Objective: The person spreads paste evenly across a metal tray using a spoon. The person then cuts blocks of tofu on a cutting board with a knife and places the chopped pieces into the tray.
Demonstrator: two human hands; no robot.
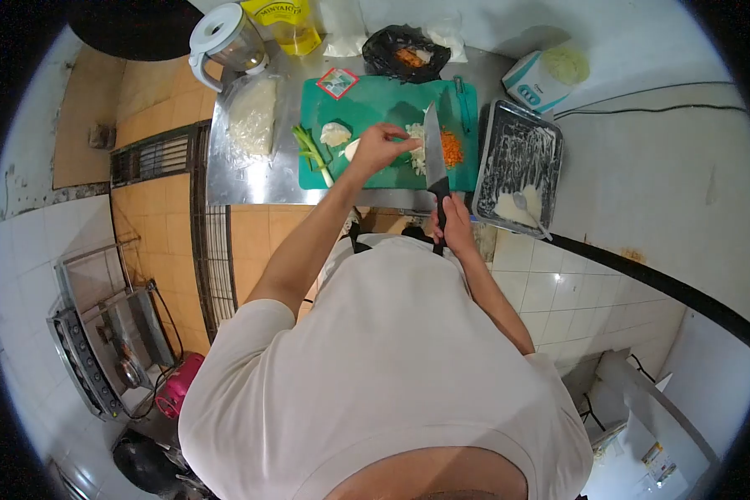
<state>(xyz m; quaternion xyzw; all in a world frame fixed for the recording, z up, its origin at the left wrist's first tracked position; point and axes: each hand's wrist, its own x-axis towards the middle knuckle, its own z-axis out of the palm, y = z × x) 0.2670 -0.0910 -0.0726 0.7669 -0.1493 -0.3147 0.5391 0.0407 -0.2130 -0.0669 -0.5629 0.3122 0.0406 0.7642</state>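
My right hand grips the black handle of a kitchen knife, its broad blade pointing away from me over the green cutting board. Close to the blade's left side is my left hand, fingers drawn together; whether anything is between them I cannot make out. Chopped white pieces lie around the blade, partly hidden by it. Diced orange pieces, like carrot, form a pile to its right. Left of my left hand are a peeled white piece and a green onion stalk.
A metal tray with white residue and a spoon stands right of the board. Behind are a black plastic bag, a yellow pouch and a box. A clear bag and a lidded jug sit at left.
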